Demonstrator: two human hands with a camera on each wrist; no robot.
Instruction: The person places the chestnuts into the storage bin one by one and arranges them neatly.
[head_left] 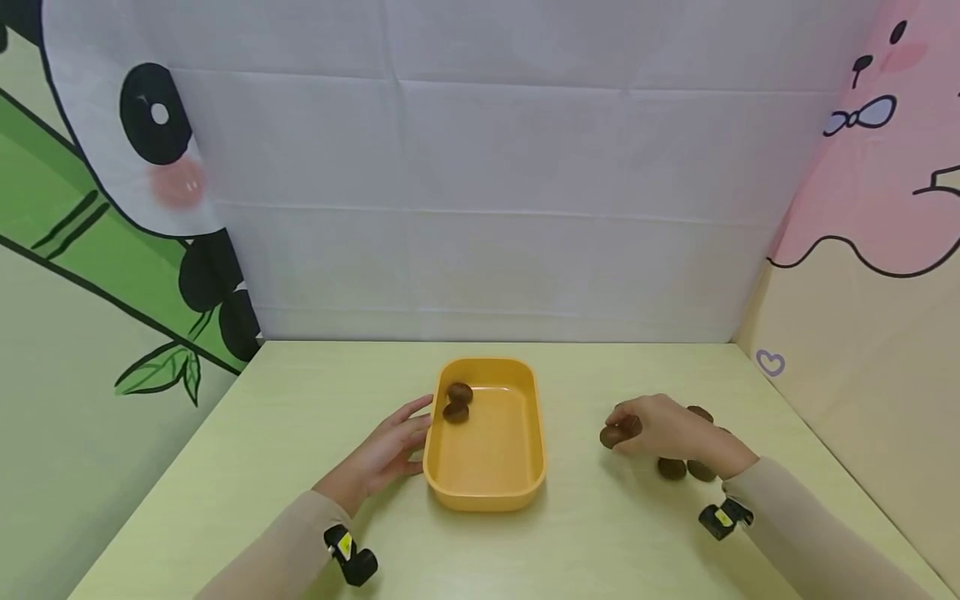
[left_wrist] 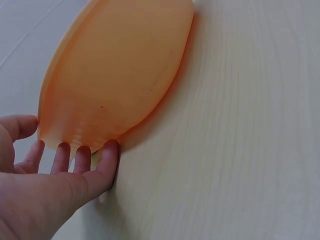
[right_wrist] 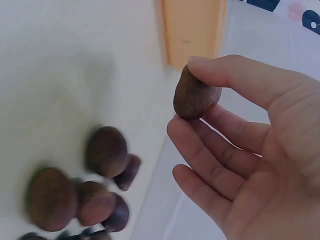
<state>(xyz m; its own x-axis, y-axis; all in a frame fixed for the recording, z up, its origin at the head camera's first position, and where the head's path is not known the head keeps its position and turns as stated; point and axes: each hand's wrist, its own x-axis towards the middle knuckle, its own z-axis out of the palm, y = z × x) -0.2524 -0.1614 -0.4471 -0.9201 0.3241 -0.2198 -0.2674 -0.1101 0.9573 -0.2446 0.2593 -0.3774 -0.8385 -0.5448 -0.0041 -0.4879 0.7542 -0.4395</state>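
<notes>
My right hand pinches a brown chestnut between thumb and fingertips, raised above the table in the right wrist view. Several more chestnuts lie clustered under and beside that hand, some of them hidden by it in the head view. A yellow-orange rectangular tray stands mid-table, to the left of the right hand. Inside, two chestnuts sit together by the upper left wall. Against the tray's left side rest the extended fingertips of my left hand; it holds nothing.
Pale wood-grain table under everything. A white creased sheet hangs at the table's back edge. Walls with cartoon drawings flank it left and right. Each wrist carries a small black device.
</notes>
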